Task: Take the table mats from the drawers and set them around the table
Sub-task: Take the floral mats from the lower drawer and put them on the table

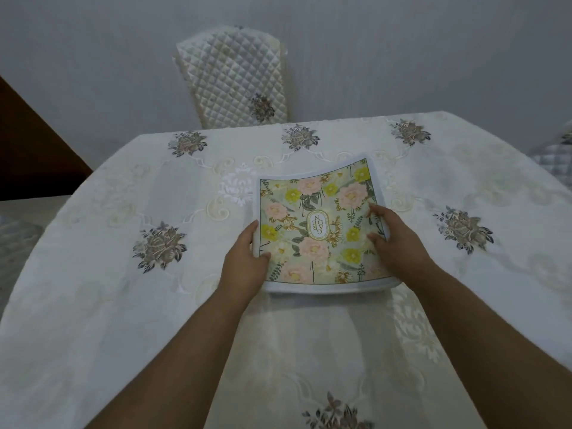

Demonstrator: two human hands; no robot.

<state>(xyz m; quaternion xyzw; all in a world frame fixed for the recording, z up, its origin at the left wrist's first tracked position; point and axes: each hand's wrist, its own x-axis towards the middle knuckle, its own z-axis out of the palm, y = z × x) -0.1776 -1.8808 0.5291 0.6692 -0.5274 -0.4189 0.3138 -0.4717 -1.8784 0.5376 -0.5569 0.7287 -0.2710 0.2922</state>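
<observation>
The stack of table mats [312, 230] sits in front of you near the middle of the table [154, 289], held between both your hands. Its top mat shows a print of pink and yellow flowers around a small oval label, inside a white border. Several white edges show layered along its near side, and the far right corner curls upward off the cloth. You cannot tell whether the underside rests fully on the table or hangs just above it. Your left hand [244, 258] grips the left edge of the stack: the thumb lies flat on the printed face near the near-left corner, and the fingers run along and under the border. Your right hand [396, 239] grips the right edge, with the thumb and a fingertip curled onto the print and the rest of the hand wrapped over the border. Both forearms reach in from the bottom of the view, bare, angled toward each other and meeting at the mats. The table wears a white tablecloth [464, 187] embroidered with grey-brown flower clusters. Beyond the far edge stands a chair [232, 75] in a quilted cream cover, tucked against the table. A second quilted chair [557, 150] shows at the right edge. A pale wall [402, 51] fills the background.
</observation>
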